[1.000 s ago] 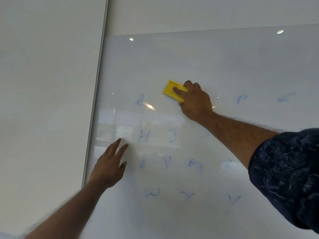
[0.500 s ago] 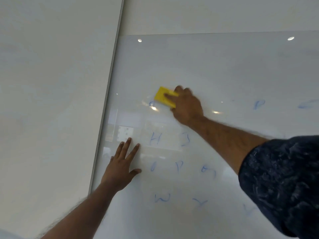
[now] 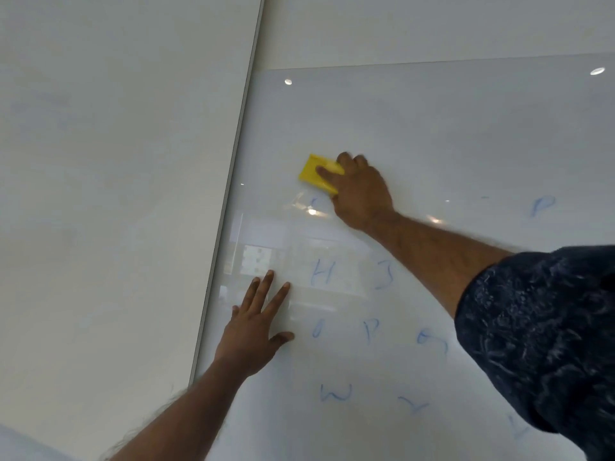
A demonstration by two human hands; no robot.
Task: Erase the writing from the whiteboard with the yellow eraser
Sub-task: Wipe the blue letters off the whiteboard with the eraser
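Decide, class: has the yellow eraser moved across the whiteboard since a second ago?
Yes. The yellow eraser slid left, from right of the written H to directly above it.

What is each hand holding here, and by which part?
The right hand holds the eraser by its right end, one finger laid across its back. The left hand holds nothing; it lies flat and open on the whiteboard.

Two bare forearms, lightly haired; left hand (image 3: 253, 337) bare, no ring or watch visible; right hand (image 3: 361, 194) likewise bare; short sleeve (image 3: 545, 334) on rt arm, dark navy w/ pale blue marbled print; left sleeve out of view.
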